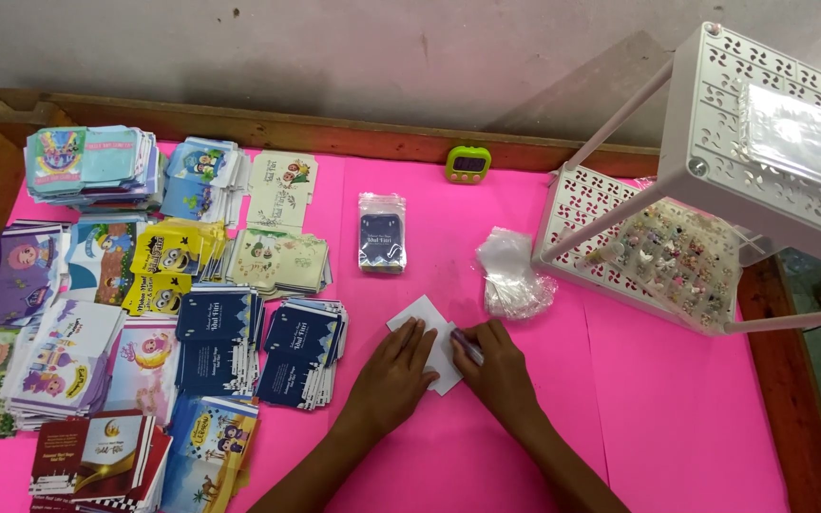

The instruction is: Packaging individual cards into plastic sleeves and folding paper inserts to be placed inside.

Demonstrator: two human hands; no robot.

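My left hand (393, 372) lies flat on the pink table top, its fingers pressing on a small white card (422, 315). My right hand (498, 370) rests on the card's right side, fingers curled around a small dark-and-white object (466, 344) that I cannot make out. The two hands almost touch over the card. Just beyond them lie a bagged stack of dark blue cards (381, 233) and a heap of small clear plastic bags (511, 274).
Many stacks of printed paper envelopes (192, 313) cover the left half of the table. A green digital timer (467, 163) stands at the back edge. A white perforated rack (715, 190) holding small trinkets and clear bags occupies the right. A wooden rim (334, 128) borders the table.
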